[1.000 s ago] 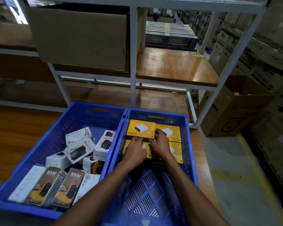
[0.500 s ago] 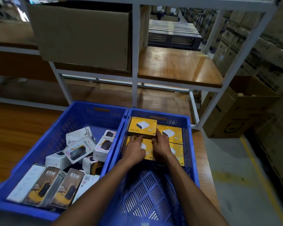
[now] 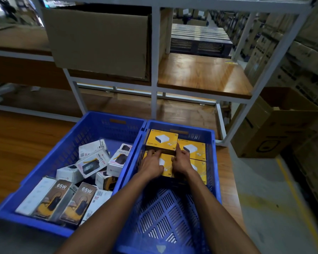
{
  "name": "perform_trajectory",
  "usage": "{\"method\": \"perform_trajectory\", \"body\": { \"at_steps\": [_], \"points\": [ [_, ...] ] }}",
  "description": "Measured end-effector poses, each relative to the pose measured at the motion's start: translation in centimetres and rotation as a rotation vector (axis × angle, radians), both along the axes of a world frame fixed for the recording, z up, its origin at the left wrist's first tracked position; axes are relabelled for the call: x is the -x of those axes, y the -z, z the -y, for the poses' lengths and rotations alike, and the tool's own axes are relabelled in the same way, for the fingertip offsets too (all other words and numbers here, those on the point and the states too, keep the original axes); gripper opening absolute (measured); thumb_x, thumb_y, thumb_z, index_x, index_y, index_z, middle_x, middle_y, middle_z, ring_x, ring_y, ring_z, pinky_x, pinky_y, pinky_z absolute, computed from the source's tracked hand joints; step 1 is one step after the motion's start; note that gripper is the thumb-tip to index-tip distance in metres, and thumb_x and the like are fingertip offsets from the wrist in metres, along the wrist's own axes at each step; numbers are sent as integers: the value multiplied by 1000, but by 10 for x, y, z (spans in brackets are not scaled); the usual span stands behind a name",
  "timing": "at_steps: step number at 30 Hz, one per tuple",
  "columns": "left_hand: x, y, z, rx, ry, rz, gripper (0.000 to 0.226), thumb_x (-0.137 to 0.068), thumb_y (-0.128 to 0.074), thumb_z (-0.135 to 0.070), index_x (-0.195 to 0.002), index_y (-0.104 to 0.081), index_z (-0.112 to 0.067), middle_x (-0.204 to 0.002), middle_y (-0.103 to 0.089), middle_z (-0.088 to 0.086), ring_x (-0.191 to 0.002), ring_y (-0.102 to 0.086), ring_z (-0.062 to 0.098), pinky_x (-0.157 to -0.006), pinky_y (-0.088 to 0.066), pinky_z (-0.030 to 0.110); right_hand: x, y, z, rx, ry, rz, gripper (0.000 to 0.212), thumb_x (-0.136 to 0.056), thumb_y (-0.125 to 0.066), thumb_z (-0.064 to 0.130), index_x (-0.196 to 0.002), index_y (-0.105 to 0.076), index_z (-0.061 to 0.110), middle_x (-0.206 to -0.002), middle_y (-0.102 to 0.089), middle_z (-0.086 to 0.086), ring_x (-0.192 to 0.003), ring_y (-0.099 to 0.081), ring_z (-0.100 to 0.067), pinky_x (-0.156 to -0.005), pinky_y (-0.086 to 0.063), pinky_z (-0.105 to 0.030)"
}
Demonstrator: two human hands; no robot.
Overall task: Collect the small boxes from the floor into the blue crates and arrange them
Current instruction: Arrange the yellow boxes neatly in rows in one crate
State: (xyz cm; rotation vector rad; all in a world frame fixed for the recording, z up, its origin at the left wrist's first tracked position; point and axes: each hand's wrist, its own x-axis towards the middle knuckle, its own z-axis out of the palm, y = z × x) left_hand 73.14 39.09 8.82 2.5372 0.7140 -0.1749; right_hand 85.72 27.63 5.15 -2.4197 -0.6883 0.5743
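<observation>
The top yellow charger box (image 3: 162, 140) sits at the far end of the right blue crate (image 3: 212, 162), on other yellow boxes. It looks light and stiff, with smooth card. The left hand (image 3: 151, 165) and right hand (image 3: 182, 161) press straight fingers on its near edge; holding both sides should work best.

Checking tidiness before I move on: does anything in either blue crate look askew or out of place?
Yes. In the left blue plastic crate, the small white and brown boxes lie jumbled at angles. In the right blue crate, one yellow cardboard box sits raised above its flat neighbours.
</observation>
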Motion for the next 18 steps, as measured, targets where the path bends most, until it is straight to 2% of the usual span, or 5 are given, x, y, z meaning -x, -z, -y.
{"method": "perform_trajectory", "body": {
  "at_steps": [5, 7, 10, 13, 18],
  "points": [
    [6, -10, -9, 128, 48, -6, 86, -96, -64, -27, -168, -17, -19, -172, -20, 12, -155, -29, 32, -121, -32, 40, -3, -6, -6, -10, 25, -47, 81, -102, -55, 15, -164, -4, 4, -145, -49, -24, -145, -34, -40, -109, -34, -34],
    [14, -12, -9, 176, 8, 13, 82, -97, -65, -26, -166, -22, -14, -168, -32, 13, -148, -40, 32, -113, -39, 36, 4, -7, -7, -136, 104, -25, 70, -98, -60, 12, -158, -24, 4, -133, -56, -21, -130, -50, -42, -93, -42, -36],
    [30, -9, -6, 255, -61, 51, 74, -97, -68, -27, -161, -34, -15, -155, -51, 9, -131, -57, 31, -101, -51, 35, 23, -6, -8, -272, 283, -13, 50, -95, -68, 15, -139, -44, 10, -129, -58, -15, -116, -59, -35, -86, -49, -37],
    [40, -5, -7, 314, -64, 95, 70, -96, -70, -31, -157, -38, -20, -147, -57, 6, -117, -65, 31, -96, -59, 47, 34, -4, -11, -297, 358, 61, 36, -94, -69, 16, -124, -49, 13, -126, -58, -12, -117, -58, -35, -89, -54, -48],
    [44, -17, -11, 370, 15, 125, 71, -98, -68, -35, -159, -33, -25, -152, -50, 8, -113, -65, 32, -97, -58, 50, 38, -15, -13, -221, 344, 84, 44, -99, -65, 14, -140, -50, 8, -139, -58, -17, -129, -54, -37, -97, -50, -46]
  ]
}}
